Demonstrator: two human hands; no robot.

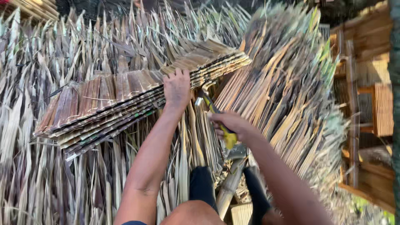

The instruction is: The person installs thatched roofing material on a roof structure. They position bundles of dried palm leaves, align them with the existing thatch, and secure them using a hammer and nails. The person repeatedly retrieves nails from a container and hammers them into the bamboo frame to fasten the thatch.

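Note:
My left hand (176,88) presses flat on the edge of a stack of folded dry palm-leaf thatch panels (112,104) that runs from lower left to upper right. My right hand (231,124) grips a tool with a yellow handle (228,137) and a metal head (203,96), likely a hammer, its head close to the stack's edge just right of my left hand. My knee (192,213) shows at the bottom.
Loose dry palm leaves (37,183) hang all around. A second thatch bundle (283,91) leans at the right. A bamboo pole (230,183) runs below my hands. Wooden frames (371,104) and slatted panels stand at the far right.

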